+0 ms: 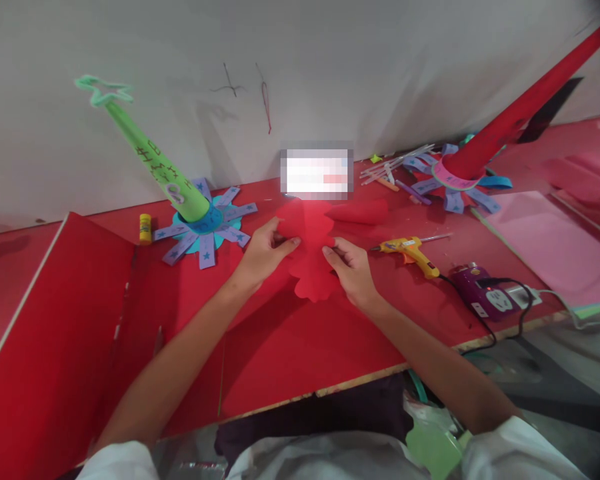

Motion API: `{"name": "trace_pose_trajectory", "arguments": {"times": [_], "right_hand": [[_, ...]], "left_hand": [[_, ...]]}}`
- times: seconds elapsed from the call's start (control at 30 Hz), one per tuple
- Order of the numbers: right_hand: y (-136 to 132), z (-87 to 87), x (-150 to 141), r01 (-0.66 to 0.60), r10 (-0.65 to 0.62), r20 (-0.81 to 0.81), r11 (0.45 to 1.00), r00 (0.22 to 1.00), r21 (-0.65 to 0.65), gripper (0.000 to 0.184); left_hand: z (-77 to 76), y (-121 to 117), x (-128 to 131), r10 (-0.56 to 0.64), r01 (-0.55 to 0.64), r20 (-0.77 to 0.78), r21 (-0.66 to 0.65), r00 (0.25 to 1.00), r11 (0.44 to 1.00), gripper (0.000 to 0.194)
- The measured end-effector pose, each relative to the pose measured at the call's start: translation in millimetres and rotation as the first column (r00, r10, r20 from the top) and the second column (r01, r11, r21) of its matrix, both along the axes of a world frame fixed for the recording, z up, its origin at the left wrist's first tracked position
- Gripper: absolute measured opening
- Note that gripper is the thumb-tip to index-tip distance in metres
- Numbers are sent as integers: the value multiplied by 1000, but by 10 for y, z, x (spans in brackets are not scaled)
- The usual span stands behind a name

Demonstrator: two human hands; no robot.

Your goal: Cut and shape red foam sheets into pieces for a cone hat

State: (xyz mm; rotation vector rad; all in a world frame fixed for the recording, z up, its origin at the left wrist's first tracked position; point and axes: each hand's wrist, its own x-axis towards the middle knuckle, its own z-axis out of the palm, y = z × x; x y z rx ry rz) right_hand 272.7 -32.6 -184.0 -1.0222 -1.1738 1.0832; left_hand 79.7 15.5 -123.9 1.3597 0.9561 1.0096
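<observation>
A red paper cutout with a scalloped edge is held up over the red table, near the middle of the view. My left hand pinches its left edge between thumb and fingers. On the opposite edge, my right hand has the same kind of pinch. Just behind the cutout lies a rolled red paper. A yellow glue gun rests on the table to the right of my right hand.
At left stand a green paper cone on a blue petalled base, a yellow glue stick and a red board. Rightward are a red cone, pink sheets and a purple power socket with cords. Plastic sticks lie by the wall.
</observation>
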Motion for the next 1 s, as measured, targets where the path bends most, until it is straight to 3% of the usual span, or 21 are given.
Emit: {"name": "trace_pose_trajectory", "arguments": {"times": [1.0], "right_hand": [[0, 28, 8, 1, -1, 25, 1000, 1000, 7, 34]], "left_hand": [[46, -27, 1, 16, -17, -3, -58, 1000, 998, 39]]}}
